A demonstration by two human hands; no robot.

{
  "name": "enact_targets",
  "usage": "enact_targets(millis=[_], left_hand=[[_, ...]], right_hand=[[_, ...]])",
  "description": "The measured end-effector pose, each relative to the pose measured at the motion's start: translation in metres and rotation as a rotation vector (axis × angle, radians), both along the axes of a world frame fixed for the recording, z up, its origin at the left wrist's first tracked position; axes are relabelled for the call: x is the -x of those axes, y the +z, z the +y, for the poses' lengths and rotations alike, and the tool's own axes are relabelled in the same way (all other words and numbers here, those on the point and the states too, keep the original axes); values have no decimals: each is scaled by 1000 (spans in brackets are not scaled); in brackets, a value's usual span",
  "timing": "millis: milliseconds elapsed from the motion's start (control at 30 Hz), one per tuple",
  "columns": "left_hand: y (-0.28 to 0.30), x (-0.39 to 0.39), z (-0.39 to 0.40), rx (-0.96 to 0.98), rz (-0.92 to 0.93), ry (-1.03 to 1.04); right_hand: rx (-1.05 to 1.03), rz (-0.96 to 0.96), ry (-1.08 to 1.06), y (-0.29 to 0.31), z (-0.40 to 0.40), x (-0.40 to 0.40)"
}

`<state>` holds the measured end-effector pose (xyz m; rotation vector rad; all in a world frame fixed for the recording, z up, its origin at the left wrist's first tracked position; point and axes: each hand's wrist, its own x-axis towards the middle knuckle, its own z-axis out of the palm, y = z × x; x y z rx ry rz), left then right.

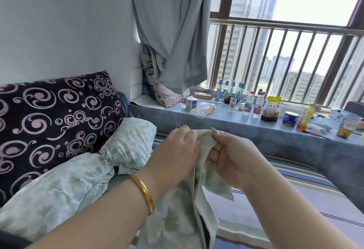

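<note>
**Mia:** What is the big thing under it all?

**Sam:** That is the bed, with a striped sheet on it. The green cloth hangs down over the bed. It is held up in the air by its top edge.

**Mia:** Is the cloth heavy?

**Sam:** I think not. It looks thin and soft. It folds and flops and cannot stand up on its own. It will not break, but it could slide out of loose fingers.

**Mia:** So where should you grab it?

**Sam:** At the top edge or at a corner, with a tight pinch. If you grab the middle, it will just bunch up.

**Mia:** What is the left hand doing?

**Sam:** The left hand is curled round the top edge and grips it.

**Mia:** And the right hand?

**Sam:** The right hand is just beside it. Its thumb and fingers pinch the same edge, with cloth tucked between them. The two hands almost touch.

**Mia:** What is the shiny little thing?

**Sam:** That is a gold bangle on the left wrist.
</note>
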<state>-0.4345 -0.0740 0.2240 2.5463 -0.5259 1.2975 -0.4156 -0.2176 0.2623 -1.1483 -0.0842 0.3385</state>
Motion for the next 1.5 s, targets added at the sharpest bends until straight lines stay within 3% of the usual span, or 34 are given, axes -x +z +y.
enact_targets(millis=[133,233,367,433,500,567,700,900,1033,1200,1300,1367,1500], left_hand=[[0,-1,1,352,141,-185],[-2,1,-1,665,235,-190],[3,-1,-8,1364,562,-393],[5,-1,-10,1597,696,-495],[4,-2,-13,1556,780,-466],[1,0,-15,1336,829,-317],[2,1,-21,955,648,-58],[1,0,-18,732,387,-25],[1,5,-17,709,355,4],[7,10,-21,982,563,-303],[7,7,-18,1101,597,-322],[5,5,-16,1066,596,-315],[1,8,-13,995,519,-276]], right_hand=[[12,-67,-81,-1,0,0],[61,-93,-146,-2,-3,0],[123,-138,-187,-2,-5,0],[158,-173,-202,-3,-5,0],[187,-204,-208,-5,-2,0],[201,-216,-198,-8,1,0],[214,-231,-155,-13,0,-1],[261,-295,-114,-17,-8,-5],[327,-340,-267,-17,-8,-11],[592,-483,-445,-8,-13,-11],[700,-546,-422,-7,-9,-3],[732,-574,-399,-8,-5,1],[612,-481,-341,-7,0,3]])
